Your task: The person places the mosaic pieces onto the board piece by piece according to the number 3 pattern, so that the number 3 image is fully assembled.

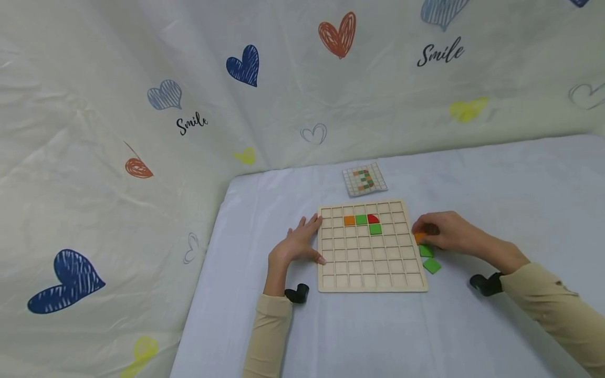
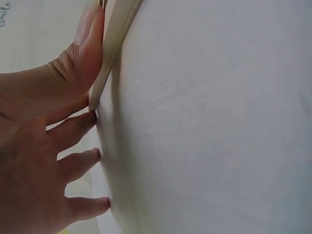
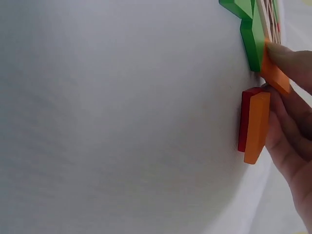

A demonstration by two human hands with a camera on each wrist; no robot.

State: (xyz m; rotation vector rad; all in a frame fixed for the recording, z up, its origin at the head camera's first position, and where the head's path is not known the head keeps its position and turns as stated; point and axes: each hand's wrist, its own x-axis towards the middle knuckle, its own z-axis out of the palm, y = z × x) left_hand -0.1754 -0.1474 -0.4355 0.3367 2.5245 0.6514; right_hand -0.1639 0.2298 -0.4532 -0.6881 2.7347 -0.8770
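Observation:
A wooden grid board (image 1: pixel 373 266) lies on the white cloth. In its upper part sit an orange square (image 1: pixel 349 221), a green square (image 1: pixel 361 219), a red quarter-round tile (image 1: pixel 373 219) and, below that, another green square (image 1: pixel 375 229). My left hand (image 1: pixel 296 245) rests against the board's left edge, fingers spread. Beside the right edge, my right hand (image 1: pixel 446 231) pinches an orange tile (image 3: pixel 274 73) between thumb and fingers. Under that hand, a second orange tile (image 3: pixel 257 127) and a red tile (image 3: pixel 244 119) show in the right wrist view.
Two green tiles (image 1: pixel 432 265) lie on the cloth just right of the board. Behind the board is a small pattern card (image 1: pixel 351 184) with a coloured figure on a grid. A curtain (image 1: pixel 283 105) printed with hearts hangs at the back and left.

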